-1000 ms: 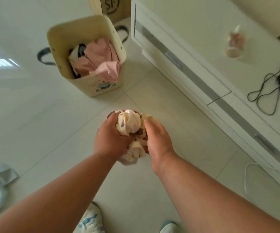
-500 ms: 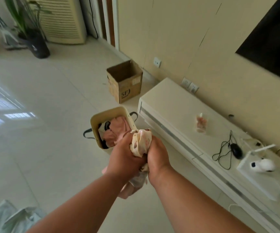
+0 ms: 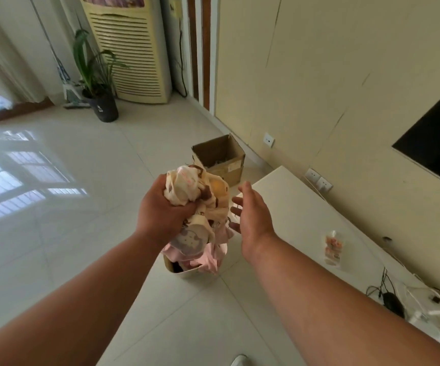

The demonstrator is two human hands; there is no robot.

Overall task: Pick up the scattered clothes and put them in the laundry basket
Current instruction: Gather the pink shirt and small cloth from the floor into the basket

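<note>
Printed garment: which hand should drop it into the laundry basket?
Left. The left hand alone grips the bunched printed garment, held above the laundry basket. The right hand is open, off the cloth.

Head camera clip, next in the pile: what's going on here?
A person is tidying clothes into a laundry basket on the tiled floor. The left hand grips a bunched cream printed garment held above the basket, which already holds pink clothes. The right hand is open beside the bundle, not gripping it. A cardboard box stands beyond, by the wall.
</note>
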